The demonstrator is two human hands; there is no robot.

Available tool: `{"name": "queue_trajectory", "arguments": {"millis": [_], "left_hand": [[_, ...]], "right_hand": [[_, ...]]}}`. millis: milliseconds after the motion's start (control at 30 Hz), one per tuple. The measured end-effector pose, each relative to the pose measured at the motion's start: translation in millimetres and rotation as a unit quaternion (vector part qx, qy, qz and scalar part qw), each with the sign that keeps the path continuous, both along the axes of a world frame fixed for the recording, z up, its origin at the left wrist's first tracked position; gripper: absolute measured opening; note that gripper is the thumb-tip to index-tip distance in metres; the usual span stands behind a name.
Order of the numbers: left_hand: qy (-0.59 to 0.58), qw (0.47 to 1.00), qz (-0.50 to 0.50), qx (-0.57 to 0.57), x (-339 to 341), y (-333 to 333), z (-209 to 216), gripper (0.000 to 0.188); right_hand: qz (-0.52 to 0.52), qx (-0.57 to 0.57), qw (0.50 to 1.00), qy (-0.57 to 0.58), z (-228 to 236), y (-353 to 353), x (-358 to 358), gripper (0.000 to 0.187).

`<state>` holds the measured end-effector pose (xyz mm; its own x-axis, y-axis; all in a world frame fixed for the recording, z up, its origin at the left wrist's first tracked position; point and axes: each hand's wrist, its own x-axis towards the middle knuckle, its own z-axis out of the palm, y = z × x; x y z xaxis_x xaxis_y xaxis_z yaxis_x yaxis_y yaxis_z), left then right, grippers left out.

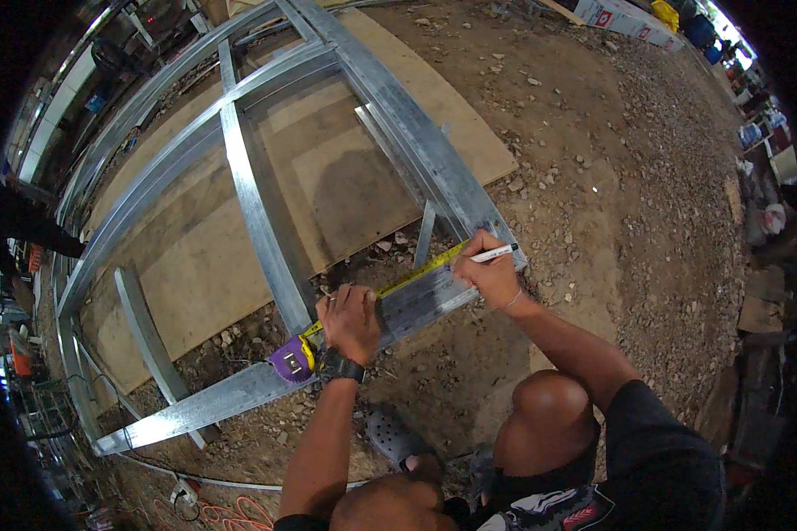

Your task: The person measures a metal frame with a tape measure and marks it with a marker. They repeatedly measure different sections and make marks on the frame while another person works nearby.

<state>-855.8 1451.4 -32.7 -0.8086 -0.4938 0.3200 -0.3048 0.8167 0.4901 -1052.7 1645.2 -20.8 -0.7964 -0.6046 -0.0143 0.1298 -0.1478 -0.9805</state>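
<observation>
A yellow tape-measure blade (pixel 423 268) lies stretched along the near bar (pixel 416 301) of a silvery metal frame. My left hand (pixel 352 322) is closed over the blade, its fingers curled at the bar's far edge. Right beside that hand, the purple-and-yellow tape case (pixel 292 359) rests on the same bar. At the frame's near right corner, my right hand (pixel 489 271) grips a white marker pen (pixel 494 253). Its fingers also press at the far stretch of the blade. The pen's tip is hidden by the fingers.
The frame's long right rail (pixel 416 133) and a middle bar (pixel 250 190) run away from me. Plywood sheets (pixel 328 195) lie underneath. Stony dirt (pixel 629 177) spreads to the right. Orange cord (pixel 239 511) and a white plug (pixel 184 492) lie at lower left. Another person's dark-clad leg (pixel 44 226) shows far left.
</observation>
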Motion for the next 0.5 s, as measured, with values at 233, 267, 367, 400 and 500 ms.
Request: {"name": "queue_trajectory", "arguments": {"millis": [233,267,367,400,500], "left_hand": [[-0.004,1.000,0.004,0.002,1,1,2,0.008],[-0.008,1.000,0.004,0.005,1,1,4,0.008],[-0.022,1.000,0.006,0.006,0,2,5,0.009],[-0.027,1.000,0.007,0.005,0,2,5,0.009],[-0.018,1.000,0.006,-0.001,1,0,2,0.008]], "right_hand": [[-0.036,0.000,0.999,-0.035,-2,3,-9,0.020],[-0.058,-0.006,0.996,-0.063,2,3,-12,0.020],[-0.102,-0.019,0.988,-0.114,10,6,-18,0.022],[-0.102,-0.018,0.988,-0.112,8,6,-17,0.023],[-0.099,-0.022,0.990,-0.101,11,4,-15,0.024]]}}
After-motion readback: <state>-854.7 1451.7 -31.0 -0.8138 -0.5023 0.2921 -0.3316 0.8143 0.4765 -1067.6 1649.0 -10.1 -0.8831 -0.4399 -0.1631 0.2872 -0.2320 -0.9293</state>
